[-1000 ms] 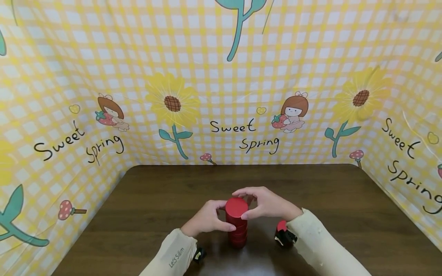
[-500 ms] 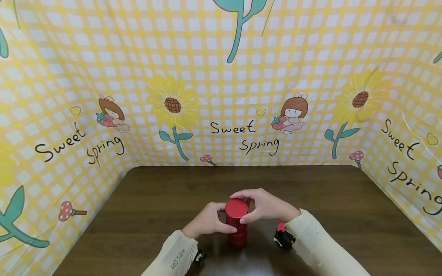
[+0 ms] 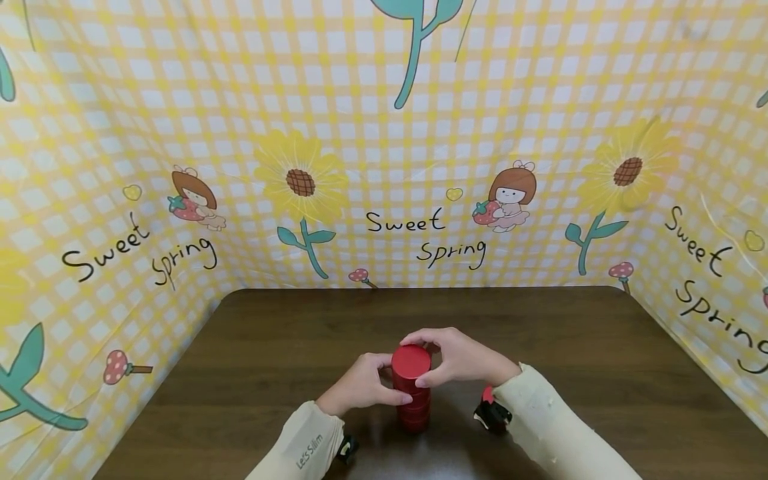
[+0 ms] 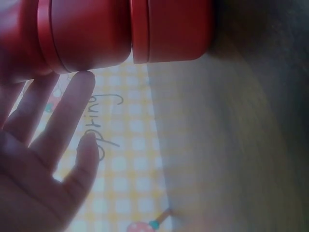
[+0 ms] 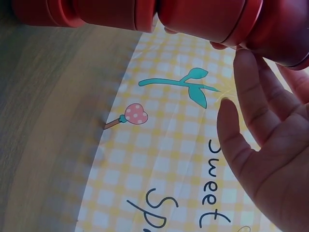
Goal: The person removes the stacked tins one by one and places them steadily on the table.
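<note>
A column of several red round lidded tins point(image 3: 414, 407) stands upright on the dark wooden table, its flat top lid point(image 3: 411, 361) facing the head view. My left hand point(image 3: 363, 385) holds the column from the left, thumb in front and fingers behind. From the right, my right hand point(image 3: 462, 357) grips around the topmost tin, a little higher than the left. In the left wrist view the tins point(image 4: 89, 34) appear sideways, with fingertips point(image 4: 86, 79) at a lid edge. The right wrist view shows fingertips point(image 5: 245, 58) against the upper tins point(image 5: 203, 19).
Dark wood tabletop point(image 3: 288, 320) surrounds the column. A yellow-and-white checked cloth point(image 3: 384, 147) with sunflowers and lettering hangs behind and at both sides. Black wrist devices sit below the left cuff point(image 3: 347, 448) and the right cuff point(image 3: 495, 415).
Over the last second my right hand has shifted slightly down and left at the top tin. My left hand stays nearly still, and the column stands in the same place.
</note>
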A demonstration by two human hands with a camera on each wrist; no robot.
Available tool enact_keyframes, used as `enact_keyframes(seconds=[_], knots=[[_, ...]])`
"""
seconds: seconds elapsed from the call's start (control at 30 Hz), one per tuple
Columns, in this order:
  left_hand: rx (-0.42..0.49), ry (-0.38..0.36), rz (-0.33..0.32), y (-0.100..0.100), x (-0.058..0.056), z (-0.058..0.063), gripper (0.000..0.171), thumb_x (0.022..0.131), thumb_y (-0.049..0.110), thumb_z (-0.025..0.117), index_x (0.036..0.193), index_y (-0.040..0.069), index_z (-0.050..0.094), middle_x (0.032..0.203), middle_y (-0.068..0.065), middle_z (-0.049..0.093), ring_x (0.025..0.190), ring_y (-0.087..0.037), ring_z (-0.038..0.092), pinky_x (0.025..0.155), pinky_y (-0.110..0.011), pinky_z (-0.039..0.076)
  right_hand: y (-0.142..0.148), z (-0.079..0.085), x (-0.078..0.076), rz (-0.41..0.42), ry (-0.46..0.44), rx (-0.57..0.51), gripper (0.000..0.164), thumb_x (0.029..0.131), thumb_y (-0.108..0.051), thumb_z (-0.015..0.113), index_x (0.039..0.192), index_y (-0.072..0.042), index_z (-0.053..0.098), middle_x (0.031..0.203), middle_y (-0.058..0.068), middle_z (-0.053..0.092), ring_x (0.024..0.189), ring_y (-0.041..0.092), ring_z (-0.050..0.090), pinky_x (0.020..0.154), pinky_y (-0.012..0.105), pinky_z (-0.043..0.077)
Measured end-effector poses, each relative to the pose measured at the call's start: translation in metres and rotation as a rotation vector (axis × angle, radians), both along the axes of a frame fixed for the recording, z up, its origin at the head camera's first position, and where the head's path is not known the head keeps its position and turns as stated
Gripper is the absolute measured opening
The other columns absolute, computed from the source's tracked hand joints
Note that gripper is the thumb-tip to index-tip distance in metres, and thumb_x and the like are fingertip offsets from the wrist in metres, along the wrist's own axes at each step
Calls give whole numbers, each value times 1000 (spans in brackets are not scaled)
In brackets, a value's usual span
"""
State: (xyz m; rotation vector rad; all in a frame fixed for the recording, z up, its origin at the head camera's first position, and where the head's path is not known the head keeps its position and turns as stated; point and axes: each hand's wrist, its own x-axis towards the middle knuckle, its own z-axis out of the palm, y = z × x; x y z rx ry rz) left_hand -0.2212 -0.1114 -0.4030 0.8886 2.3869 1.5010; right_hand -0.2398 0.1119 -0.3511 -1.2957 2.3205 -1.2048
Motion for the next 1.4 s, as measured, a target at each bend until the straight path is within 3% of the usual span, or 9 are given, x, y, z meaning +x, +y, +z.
enact_keyframes(seconds=[0.23, 0.93, 1.07, 1.4], knots=[[5, -14, 5, 1, 1, -1, 32, 79, 12, 77, 106, -2, 68, 93, -7, 71, 79, -10, 64, 76, -35, 54, 0, 0, 1, -5, 24, 6, 50, 81, -20, 72, 124, -1, 57, 106, 3, 64, 92, 11, 57, 80, 28, 51], [-15, -17, 8, 2, 2, 1, 30, 79, 12, 77, 107, 2, 69, 88, -3, 70, 75, -11, 63, 69, -26, 53, 5, 1, 1, -27, 50, 11, 49, 80, -22, 72, 122, -2, 59, 104, 1, 65, 91, 10, 58, 80, 29, 51], [-9, -24, 7, 2, 3, 2, 32, 79, 12, 77, 109, 3, 69, 89, -2, 70, 75, -10, 63, 68, -25, 52, 6, 2, 2, -31, 57, 10, 49, 79, -23, 72, 121, -1, 59, 104, 1, 65, 90, 10, 58, 80, 34, 52], [-2, -33, 5, 2, 3, 3, 40, 79, 11, 78, 117, 3, 67, 92, -2, 70, 76, -14, 63, 68, -25, 52, 8, 2, 5, -65, 110, -2, 46, 79, -20, 73, 120, -3, 60, 103, 0, 65, 89, 10, 57, 78, 32, 51]])
